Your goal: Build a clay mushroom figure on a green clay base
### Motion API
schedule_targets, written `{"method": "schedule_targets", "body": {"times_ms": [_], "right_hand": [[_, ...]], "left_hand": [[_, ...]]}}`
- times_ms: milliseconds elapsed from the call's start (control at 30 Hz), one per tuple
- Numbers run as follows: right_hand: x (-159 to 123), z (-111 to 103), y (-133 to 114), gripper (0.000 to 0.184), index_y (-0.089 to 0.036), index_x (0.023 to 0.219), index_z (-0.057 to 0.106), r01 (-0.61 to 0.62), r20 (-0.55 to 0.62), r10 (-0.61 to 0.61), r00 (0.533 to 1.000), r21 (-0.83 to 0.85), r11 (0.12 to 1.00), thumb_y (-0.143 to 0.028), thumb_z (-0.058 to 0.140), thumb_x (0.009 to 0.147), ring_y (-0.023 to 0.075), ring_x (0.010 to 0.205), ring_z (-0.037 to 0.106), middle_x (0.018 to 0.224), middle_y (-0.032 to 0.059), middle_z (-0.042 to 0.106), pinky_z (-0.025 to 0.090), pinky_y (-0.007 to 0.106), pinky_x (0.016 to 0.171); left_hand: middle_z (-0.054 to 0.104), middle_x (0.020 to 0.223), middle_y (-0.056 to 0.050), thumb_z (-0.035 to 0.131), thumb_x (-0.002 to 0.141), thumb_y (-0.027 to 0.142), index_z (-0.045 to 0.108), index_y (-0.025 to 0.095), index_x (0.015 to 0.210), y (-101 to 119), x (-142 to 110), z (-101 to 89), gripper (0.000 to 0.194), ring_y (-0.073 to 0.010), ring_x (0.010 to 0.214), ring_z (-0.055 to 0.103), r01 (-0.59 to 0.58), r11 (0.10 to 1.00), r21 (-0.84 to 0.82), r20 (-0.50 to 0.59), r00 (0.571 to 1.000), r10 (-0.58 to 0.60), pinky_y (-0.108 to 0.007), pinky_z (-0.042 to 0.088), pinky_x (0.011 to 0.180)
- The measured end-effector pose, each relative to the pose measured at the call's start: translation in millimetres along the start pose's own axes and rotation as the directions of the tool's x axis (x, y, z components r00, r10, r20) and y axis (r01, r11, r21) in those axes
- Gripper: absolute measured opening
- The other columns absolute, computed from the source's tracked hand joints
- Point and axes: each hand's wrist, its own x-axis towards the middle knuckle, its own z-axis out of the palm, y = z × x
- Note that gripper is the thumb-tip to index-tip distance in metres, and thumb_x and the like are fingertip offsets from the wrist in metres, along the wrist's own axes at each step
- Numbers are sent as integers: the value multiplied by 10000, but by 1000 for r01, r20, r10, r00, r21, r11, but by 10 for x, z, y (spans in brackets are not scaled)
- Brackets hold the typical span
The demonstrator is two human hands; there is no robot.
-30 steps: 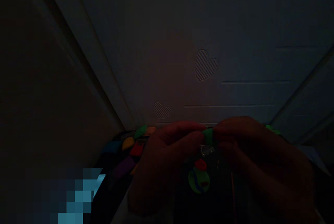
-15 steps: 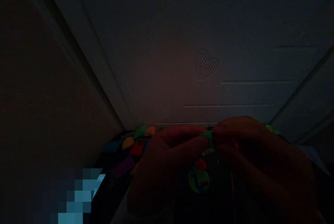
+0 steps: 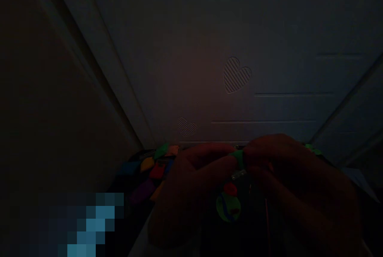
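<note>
Plainly, in the head view, both hands are busy with one thing: a small green piece sits between them, pinched by the fingertips of the left hand and those of the right hand, over the dark desk. Against the picture from a second ago, the left thumb has slid further across the piece, which now shows as a bent band where it looked more like a block; over the last half second, almost nothing has altered. I read this as close pressing or shaping, with the piece not yet let go. Just below it in view is a small metal piece; whether a finger touches it, I cannot tell. Nearer the person lie a red piece and a green disc with a blue streak, touching or nearly so, and a thin reddish stick to their right. Beyond the left hand are a yellow lump and a purple lump. Dim light hides the finer detail.
</note>
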Motion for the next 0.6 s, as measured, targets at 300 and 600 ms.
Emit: {"method": "schedule_targets", "body": {"times_ms": [300, 600], "right_hand": [[12, 5, 28, 162, -281, 921, 565, -93, -38, 96, 995, 78, 993, -193, 557, 786, -9, 781, 549, 870, -88, 565, 434, 23, 708], [1, -28, 19, 164, -298, 901, 575, -157, -5, 161, 987, 174, 972, -183, 556, 786, -19, 770, 552, 865, -103, 570, 431, -13, 683]], "left_hand": [[661, 880, 64, 666, 688, 198, 629, 323, 899, -53, -75, -40, 248, -94, 763, 608, -209, 975, 79, 79, 976, 203, -159, 465, 625], [604, 895, 75, 635, 721, 245, 616, 324, 875, -14, -109, -6, 174, -94, 826, 583, -403, 800, 445, 97, 910, 404, -193, 440, 734]]}}
